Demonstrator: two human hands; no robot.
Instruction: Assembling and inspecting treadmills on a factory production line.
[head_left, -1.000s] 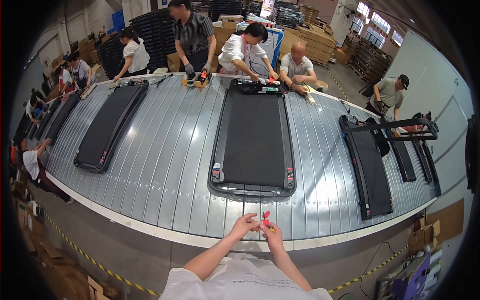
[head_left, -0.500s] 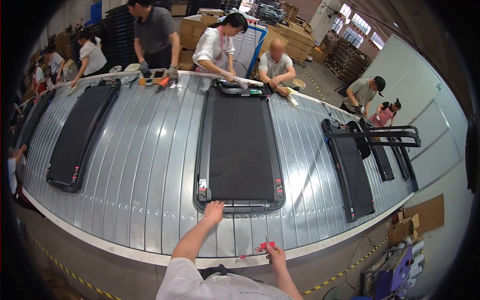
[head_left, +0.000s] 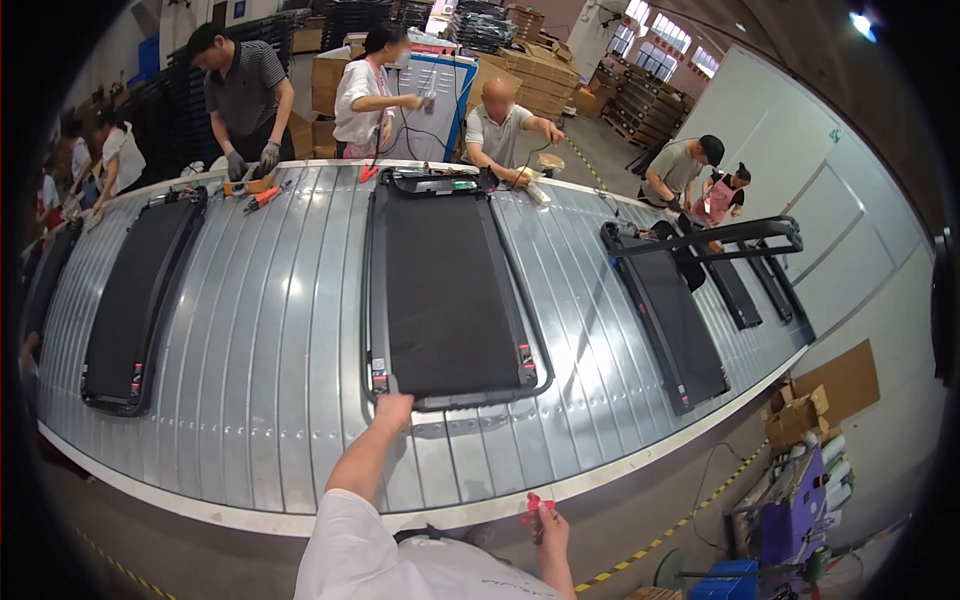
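1. My right hand [head_left: 548,525] is low by my waist, closed around a small red tool [head_left: 535,503], not yet brought to the machine.
2. My left hand [head_left: 393,411] touches the near end of the black treadmill deck [head_left: 450,285] on the slatted conveyor [head_left: 270,400]; I can't tell its grip.
3. Across it, co-workers handle cables, so I judge it unfinished.

Left hand [head_left: 393,410] outstretched, right hand [head_left: 549,520] clenched
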